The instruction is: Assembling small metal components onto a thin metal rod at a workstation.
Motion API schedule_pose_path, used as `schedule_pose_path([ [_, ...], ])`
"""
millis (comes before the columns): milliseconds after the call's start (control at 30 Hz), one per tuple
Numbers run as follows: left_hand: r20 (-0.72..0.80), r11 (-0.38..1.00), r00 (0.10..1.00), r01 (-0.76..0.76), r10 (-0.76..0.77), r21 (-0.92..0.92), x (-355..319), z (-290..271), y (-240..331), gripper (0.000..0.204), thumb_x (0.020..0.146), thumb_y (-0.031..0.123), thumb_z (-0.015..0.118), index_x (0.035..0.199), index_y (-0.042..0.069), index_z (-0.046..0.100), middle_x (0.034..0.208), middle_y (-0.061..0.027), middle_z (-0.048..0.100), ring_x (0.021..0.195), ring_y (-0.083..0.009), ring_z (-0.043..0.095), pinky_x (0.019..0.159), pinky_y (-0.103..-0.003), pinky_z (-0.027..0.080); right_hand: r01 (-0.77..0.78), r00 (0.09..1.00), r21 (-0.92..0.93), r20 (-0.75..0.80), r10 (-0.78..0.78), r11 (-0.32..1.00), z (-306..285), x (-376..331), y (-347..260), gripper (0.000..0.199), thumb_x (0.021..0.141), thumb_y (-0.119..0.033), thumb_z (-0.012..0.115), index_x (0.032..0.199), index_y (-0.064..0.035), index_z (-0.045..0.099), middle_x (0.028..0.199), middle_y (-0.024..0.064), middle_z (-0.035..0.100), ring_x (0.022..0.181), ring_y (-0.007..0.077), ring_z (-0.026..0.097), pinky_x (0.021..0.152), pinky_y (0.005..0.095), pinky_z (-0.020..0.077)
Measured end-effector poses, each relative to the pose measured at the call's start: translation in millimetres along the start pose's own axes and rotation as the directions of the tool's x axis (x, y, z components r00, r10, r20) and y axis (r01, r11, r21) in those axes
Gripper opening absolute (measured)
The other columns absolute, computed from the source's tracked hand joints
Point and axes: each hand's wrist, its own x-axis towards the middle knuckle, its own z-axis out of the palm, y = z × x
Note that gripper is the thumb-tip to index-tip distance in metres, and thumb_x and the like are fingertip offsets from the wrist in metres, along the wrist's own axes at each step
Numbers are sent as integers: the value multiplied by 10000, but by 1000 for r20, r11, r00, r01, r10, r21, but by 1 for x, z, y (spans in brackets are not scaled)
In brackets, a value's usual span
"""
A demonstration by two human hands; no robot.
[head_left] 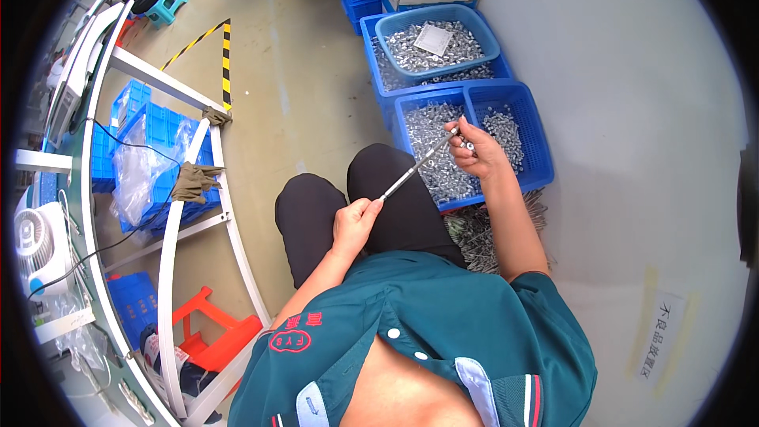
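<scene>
- Rod (415, 168), thin and metal, is gripped by both your hands: left hand (353, 220) pinches the lower end, right hand (477, 148) the top, above the blue bin (538, 154)
- Small nuts (433, 150) may slide off and fall on your lap if you tilt it

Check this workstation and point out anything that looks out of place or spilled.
A heap of thin metal rods lies loose on the floor beside the blue bin of small metal parts, not in any container. Two rags hang knotted on the white frame. Nothing else stands out.
</scene>
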Motion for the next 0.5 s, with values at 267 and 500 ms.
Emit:
schedule_pose_path([
  [267,-13,997,1000,25,-26,-73,1,3,0,406,870,272,627,602,16,462,506,-28,324,492,-84,292,435,-293,292,-29,996,102,-84,38,994,-14,-3,-1,373,936,-240,487,1198,25,476,770,71,506,531,64,416,359,149,274],
  [500,-4,998,999,33,-33,-52,0,2,-2,408,868,283,627,604,16,467,504,-39,332,485,-90,299,435,-296,296,29,1000,91,-2,-29,995,-11,2,-3,323,885,-115,462,1165,45,483,786,77,527,502,77,419,351,169,273],
])
